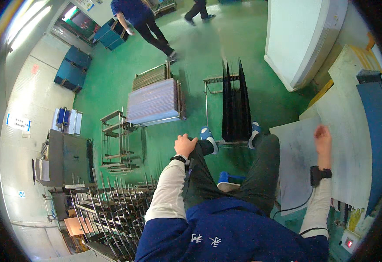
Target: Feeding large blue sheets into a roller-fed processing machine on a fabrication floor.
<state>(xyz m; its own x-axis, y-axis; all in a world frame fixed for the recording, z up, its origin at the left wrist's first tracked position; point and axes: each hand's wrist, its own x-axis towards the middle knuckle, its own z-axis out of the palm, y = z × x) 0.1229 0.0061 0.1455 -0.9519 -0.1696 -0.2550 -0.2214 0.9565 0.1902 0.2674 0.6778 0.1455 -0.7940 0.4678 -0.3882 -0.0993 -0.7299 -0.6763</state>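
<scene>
My left hand rests on my left knee, with its fingers laid over the trouser cloth and nothing in them. My right hand reaches forward over the pale tabletop on the right. Its fingers are extended but a little blurred, and no object shows in it. I cannot tell whether that hand touches the surface. In front of my feet a metal rack holds several tall, dark panels standing on edge. To its left, another rack is filled with a row of pale, thin panels.
Bare metal racks stand at left and crowd the lower left. Blue crates line the far left wall. A person walks at the back, with another's legs beyond. A large white cabinet stands at the far right.
</scene>
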